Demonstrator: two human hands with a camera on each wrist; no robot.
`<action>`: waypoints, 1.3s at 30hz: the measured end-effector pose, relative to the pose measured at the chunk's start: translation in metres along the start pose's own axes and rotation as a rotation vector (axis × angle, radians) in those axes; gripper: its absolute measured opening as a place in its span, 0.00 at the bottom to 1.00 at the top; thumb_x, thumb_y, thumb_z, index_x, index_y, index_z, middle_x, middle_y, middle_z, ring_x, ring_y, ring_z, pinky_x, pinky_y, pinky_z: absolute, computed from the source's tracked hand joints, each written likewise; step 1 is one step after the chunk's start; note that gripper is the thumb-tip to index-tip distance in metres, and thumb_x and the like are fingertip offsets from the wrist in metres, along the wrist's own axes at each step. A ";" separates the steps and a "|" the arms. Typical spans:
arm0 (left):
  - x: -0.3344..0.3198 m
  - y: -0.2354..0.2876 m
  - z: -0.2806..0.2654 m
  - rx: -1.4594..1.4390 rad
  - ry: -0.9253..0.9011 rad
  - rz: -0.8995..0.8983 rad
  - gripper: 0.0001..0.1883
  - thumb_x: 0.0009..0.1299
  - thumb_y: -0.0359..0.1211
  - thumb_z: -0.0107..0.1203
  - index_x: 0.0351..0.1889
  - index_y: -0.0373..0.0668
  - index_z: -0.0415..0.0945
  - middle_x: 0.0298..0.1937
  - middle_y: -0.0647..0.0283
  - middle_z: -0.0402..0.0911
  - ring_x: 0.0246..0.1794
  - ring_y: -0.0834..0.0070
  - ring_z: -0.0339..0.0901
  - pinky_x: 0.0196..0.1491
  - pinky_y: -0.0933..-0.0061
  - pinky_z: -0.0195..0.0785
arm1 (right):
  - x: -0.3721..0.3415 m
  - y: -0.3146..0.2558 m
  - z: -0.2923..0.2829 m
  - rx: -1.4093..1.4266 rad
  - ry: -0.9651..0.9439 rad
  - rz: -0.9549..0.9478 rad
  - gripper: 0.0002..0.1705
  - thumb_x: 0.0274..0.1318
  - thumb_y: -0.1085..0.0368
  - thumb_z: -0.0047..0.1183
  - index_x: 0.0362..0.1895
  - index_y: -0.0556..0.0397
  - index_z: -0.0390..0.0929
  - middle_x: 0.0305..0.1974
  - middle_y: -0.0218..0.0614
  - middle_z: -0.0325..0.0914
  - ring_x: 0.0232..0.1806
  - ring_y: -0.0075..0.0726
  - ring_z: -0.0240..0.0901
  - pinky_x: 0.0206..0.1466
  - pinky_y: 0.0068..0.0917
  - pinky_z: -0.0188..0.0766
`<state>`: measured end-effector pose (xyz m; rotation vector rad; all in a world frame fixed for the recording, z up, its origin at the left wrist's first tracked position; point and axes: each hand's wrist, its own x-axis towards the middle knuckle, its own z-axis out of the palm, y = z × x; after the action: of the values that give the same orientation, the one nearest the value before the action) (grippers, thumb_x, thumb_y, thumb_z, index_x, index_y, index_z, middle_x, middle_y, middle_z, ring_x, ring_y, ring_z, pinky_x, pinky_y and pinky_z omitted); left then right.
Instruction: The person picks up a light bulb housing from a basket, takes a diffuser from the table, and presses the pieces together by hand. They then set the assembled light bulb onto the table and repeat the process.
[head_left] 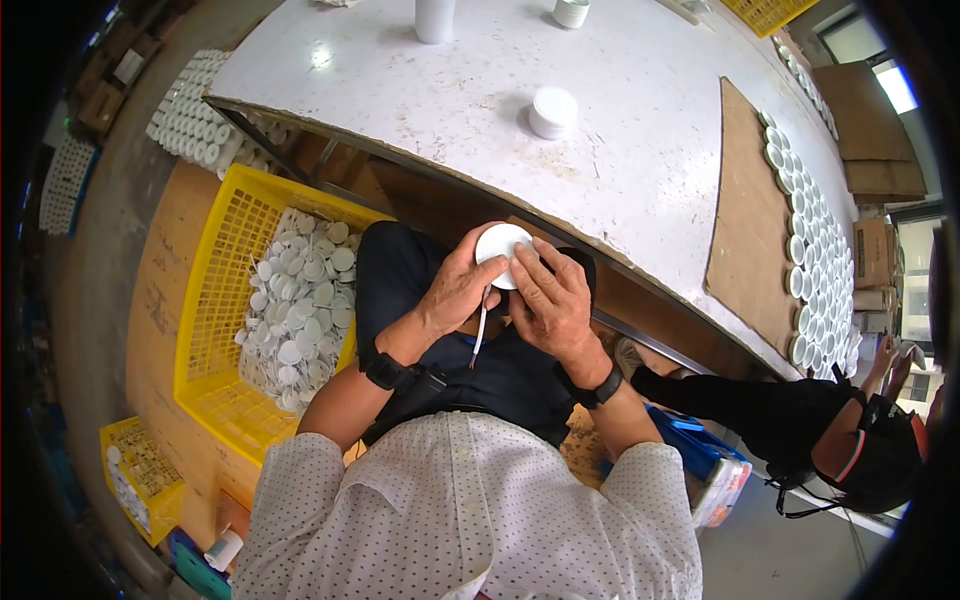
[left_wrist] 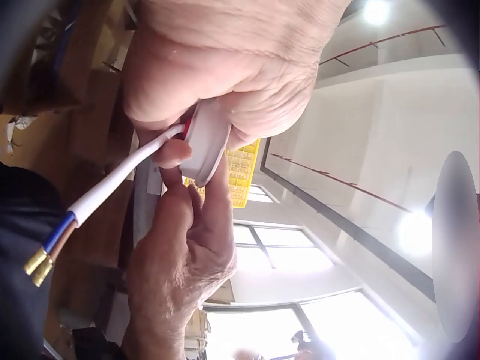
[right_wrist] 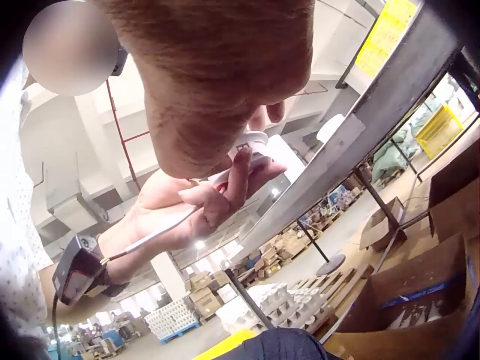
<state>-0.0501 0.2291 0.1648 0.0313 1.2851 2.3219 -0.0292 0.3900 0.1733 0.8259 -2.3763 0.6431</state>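
Disc (head_left: 497,240) in hands (head_left: 452,288) (head_left: 556,305), nr tbl edge (head_left: 560,224)

Head camera up top, looking down past the shirt (head_left: 470,500) to the table (head_left: 430,110); left wrist, right up close, facing the windows (left_wrist: 281,246); right wrist, equally tight, tilted along that table; all three share the disc (head_left: 490,243)!

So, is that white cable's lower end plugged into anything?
Unplugged: the white cable ends in open air, metal tips exposed on its blue wire and brown wire.
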 end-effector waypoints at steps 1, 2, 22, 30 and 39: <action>0.000 0.000 -0.001 0.034 0.009 0.008 0.23 0.68 0.30 0.44 0.61 0.39 0.56 0.39 0.64 0.71 0.25 0.86 0.65 0.21 0.86 0.62 | 0.000 0.000 0.001 -0.011 0.005 -0.001 0.26 0.34 0.73 0.57 0.46 0.54 0.75 0.51 0.37 0.73 0.53 0.44 0.68 0.49 0.36 0.65; -0.001 -0.001 -0.001 0.068 0.019 0.016 0.22 0.68 0.30 0.44 0.61 0.39 0.57 0.39 0.64 0.72 0.25 0.86 0.66 0.22 0.85 0.63 | -0.001 0.000 0.002 -0.011 0.004 -0.002 0.26 0.34 0.73 0.57 0.46 0.54 0.75 0.51 0.37 0.73 0.53 0.44 0.68 0.49 0.36 0.65; -0.002 -0.003 -0.037 0.130 0.282 0.041 0.18 0.64 0.31 0.51 0.52 0.42 0.67 0.39 0.65 0.75 0.29 0.85 0.73 0.19 0.87 0.62 | -0.001 -0.007 -0.008 0.119 -0.055 0.058 0.25 0.34 0.71 0.61 0.45 0.51 0.76 0.51 0.39 0.71 0.52 0.49 0.66 0.52 0.37 0.65; -0.044 -0.002 -0.217 0.298 0.983 -0.062 0.18 0.67 0.45 0.48 0.50 0.48 0.69 0.39 0.68 0.77 0.36 0.76 0.74 0.28 0.71 0.62 | -0.023 0.092 -0.067 -0.239 0.239 0.403 0.21 0.41 0.72 0.58 0.45 0.54 0.75 0.48 0.45 0.71 0.48 0.51 0.68 0.51 0.38 0.66; -0.184 -0.046 -0.374 0.290 1.173 -0.157 0.24 0.58 0.29 0.47 0.56 0.45 0.63 0.44 0.62 0.72 0.40 0.69 0.71 0.33 0.68 0.65 | -0.071 0.244 -0.144 -0.752 0.159 1.104 0.41 0.37 0.50 0.62 0.56 0.58 0.65 0.51 0.55 0.68 0.53 0.56 0.64 0.57 0.43 0.61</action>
<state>0.0383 -0.1246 -0.0428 -1.4449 1.9946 1.9495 -0.0979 0.6740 0.1742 -0.8724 -2.4632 0.1079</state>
